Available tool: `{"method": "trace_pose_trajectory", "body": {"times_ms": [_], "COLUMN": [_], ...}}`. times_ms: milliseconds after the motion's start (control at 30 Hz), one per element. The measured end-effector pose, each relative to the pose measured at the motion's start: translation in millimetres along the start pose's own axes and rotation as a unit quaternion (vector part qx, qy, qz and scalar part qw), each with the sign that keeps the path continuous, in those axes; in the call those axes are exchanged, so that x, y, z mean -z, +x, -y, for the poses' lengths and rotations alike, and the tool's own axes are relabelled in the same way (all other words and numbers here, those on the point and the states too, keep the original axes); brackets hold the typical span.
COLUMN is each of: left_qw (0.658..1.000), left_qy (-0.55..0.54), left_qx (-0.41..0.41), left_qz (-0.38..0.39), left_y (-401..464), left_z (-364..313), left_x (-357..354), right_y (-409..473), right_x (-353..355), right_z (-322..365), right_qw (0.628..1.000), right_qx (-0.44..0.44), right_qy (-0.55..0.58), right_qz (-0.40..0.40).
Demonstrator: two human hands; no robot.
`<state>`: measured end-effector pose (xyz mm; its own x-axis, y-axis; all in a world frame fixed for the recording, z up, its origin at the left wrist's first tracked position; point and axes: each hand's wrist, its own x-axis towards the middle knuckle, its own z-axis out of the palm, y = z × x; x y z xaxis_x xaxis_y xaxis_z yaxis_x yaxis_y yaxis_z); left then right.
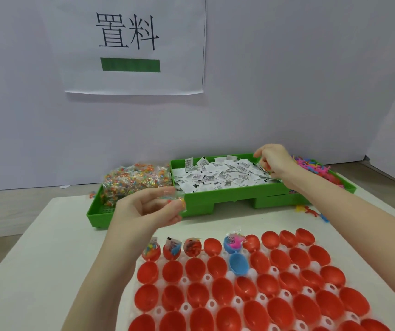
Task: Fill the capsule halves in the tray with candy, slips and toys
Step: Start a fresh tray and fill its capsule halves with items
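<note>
Left hand (148, 209): fingers curled, pinching a clear candy packet (176, 199) above the table, in front of the candy pile (129, 181).
Right hand (274, 160): fingertips bunched, picking among the paper slips (218, 176) in the green bin (215, 199).
Capsule halves (239, 290): red, mostly empty, in the white tray (231, 275) nearest the camera.

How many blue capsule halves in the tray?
2. One blue half sits in the back row, filled; the other blue half sits right in front of it, empty. The tray's near edge is cut off.

You get bright, even, soft light; shadows are faint beneath the green bin (199, 204). Left hand (148, 209) just in front of that bin is motion-blurred. Edges beyond it bow from wide-angle distortion.
</note>
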<state>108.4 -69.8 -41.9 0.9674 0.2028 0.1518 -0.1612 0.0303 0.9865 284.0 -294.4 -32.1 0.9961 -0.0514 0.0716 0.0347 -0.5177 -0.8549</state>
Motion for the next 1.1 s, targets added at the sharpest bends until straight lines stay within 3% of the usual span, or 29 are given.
{"method": "trace_pose_trajectory", "body": {"times_ms": [67, 133, 167, 233, 300, 533, 767, 900, 1033, 1100], "left_qw": [0.999, 0.998, 0.997, 0.994, 0.99, 0.986, 0.996, 1.0, 0.996, 0.99], "left_qy": [0.035, 0.061, 0.074, 0.105, 0.135, 0.159, 0.088, 0.019, -0.078, -0.129], "left_qx": [-0.007, -0.017, -0.022, -0.031, -0.038, -0.04, 0.005, 0.016, 0.051, 0.061], "left_qz": [0.018, 0.024, 0.024, 0.023, 0.018, 0.0, -0.009, -0.003, 0.002, 0.02], "left_y": [-1, 0, 1, 1, 1, 3, 1, 0, -1, -3], "left_z": [0, 0, 1, 5, 9, 11, 9, 7, 1, -5], "left_x": [-3, -5, -5, -7, -9, -8, -10, -13, -15, -14], "right_y": [-2, -4, -4, -4, -4, -17, -27, -50, -95, -118], "right_x": [-9, -17, -21, -27, -30, -24, -14, -14, -16, -18], "right_z": [3, 4, 5, 5, 2, 0, 13, 35, 53, 59], "right_qw": [0.983, 0.933, 0.912, 0.905, 0.922, 0.952, 0.994, 0.988, 0.961, 0.949], "right_qx": [0.047, 0.07, 0.064, 0.038, 0.024, 0.113, 0.087, 0.039, 0.097, 0.128], "right_qy": [-0.171, -0.344, -0.397, -0.414, -0.382, -0.28, -0.004, 0.147, 0.182, 0.186], "right_qz": [0.04, 0.074, 0.083, 0.086, 0.063, -0.052, -0.06, 0.027, 0.186, 0.221]}}
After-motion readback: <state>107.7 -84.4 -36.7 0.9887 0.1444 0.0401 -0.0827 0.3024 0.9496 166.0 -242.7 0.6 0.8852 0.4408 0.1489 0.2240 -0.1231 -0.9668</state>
